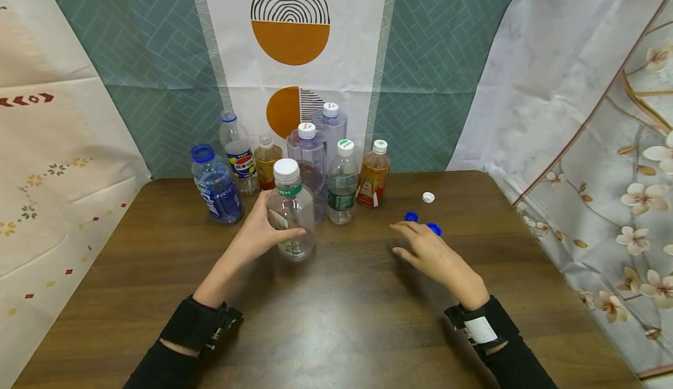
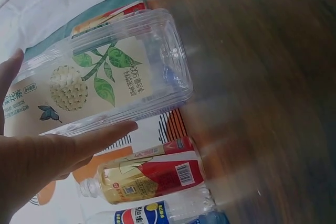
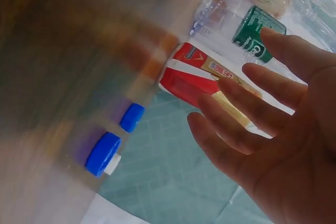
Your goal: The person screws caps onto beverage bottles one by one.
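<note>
Left hand [image 1: 260, 230] grips a clear flower-label tea bottle [image 1: 301, 211], fingers and thumb round the body, bottle roughly upright at the front of the bottle group; can't tell if its base touches the table. Body hold likely steadies it and leaves the white screw cap [image 1: 286, 170] free. Right hand [image 1: 433, 254] holds nothing, fingers loosely extended, apart from two blue caps [image 1: 411, 217] just beyond it. Loose white cap [image 1: 428, 197] lies near those; caps probably grouped right to stay apart from the bottles. Blue-labelled bottle [image 1: 218, 193], Pepsi bottle [image 1: 243, 161] and an amber drink bottle [image 1: 268, 158] stand uncapped left; others behind are capped. Surface: brown wood-grain table [image 1: 336, 330], slight sheen. Room: green patterned cloth [image 1: 441, 56] behind, floral curtain [image 1: 631, 202] right.
</note>
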A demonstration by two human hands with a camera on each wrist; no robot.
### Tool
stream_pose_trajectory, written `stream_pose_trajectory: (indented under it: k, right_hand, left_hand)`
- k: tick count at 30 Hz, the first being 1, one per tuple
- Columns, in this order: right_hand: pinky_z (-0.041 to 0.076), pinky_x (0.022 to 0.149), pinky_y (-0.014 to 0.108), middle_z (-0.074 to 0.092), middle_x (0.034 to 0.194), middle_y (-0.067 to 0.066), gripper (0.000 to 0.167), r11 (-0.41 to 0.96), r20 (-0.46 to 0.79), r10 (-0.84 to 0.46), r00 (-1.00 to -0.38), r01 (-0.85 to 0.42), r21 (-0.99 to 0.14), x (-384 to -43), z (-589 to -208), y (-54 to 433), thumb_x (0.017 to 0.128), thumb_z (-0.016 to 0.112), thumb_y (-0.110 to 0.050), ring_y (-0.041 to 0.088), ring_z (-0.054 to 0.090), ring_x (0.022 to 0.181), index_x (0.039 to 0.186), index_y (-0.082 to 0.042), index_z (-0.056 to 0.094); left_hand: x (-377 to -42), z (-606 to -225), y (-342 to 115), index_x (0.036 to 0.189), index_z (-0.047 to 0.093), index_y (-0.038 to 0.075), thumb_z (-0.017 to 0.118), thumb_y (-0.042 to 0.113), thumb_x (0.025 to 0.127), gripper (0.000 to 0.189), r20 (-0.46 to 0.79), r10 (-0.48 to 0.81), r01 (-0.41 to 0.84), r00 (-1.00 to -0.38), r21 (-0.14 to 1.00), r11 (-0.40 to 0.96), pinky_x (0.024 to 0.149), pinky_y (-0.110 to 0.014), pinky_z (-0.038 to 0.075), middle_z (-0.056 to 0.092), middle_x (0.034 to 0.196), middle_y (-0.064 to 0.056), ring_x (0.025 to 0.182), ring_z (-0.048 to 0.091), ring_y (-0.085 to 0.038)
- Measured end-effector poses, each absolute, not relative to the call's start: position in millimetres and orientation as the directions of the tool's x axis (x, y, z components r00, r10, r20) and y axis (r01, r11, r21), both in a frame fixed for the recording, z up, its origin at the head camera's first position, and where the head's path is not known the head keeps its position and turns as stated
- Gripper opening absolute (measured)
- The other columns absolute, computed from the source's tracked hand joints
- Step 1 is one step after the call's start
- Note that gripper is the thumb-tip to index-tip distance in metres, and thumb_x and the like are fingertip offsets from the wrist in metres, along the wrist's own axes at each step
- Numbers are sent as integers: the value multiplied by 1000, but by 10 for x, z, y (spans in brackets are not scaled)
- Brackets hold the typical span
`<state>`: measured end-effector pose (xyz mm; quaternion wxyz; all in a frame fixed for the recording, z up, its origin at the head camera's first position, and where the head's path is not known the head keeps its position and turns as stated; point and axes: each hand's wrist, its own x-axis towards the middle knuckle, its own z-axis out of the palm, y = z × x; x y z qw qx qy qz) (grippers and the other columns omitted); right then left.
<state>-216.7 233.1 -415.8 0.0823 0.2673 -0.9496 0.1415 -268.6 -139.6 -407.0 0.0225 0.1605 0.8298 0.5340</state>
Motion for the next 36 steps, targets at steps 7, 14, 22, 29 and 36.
stream_pose_trajectory:
  k: [7,14,22,29,36]
  right_hand:
    - [54,97,52,59,137,24,51,817,205,-481,-852,-521,-249,-2159,-4166,2313,96,73,-19,40,59,123,138,5,56]
    - [52,100,54,57,139,24,52,825,184,-475,-860,-509,-248,-2156,-4165,2335,96,72,-19,42,57,125,139,5,55]
    - [50,101,56,57,139,24,52,835,182,-459,-870,-492,-247,-2129,-4168,2413,96,72,-18,44,55,126,140,4,55]
    - [49,100,59,59,135,26,50,828,214,-457,-863,-501,-252,-2095,-4181,2475,95,73,-15,46,58,122,137,5,56]
    - [51,98,57,59,133,27,47,827,208,-456,-865,-499,-259,-2096,-4185,2566,95,73,-13,45,59,121,135,6,58]
  left_hand:
    - [-2691,-4066,-1428,158,17,7,90,27,80,108,91,290,206,-953,895,396,117,-65,27,32,156,-20,143,34,-40]
    - [-2657,-4090,-1474,159,6,2,92,27,77,122,36,311,180,-950,877,446,116,-67,25,22,160,-28,146,28,-47]
    - [-2518,-4178,-1835,155,7,-10,78,10,91,97,-33,295,113,-955,879,464,109,-63,40,33,151,-37,137,40,-55]
    - [-2579,-4117,-2438,152,5,-18,62,26,102,87,-63,135,33,-989,789,614,102,-62,47,32,147,-42,129,45,-59]
    - [-2825,-4135,-2865,155,-5,-10,73,38,95,110,70,22,68,-997,771,633,101,-72,38,21,148,-45,130,36,-64]
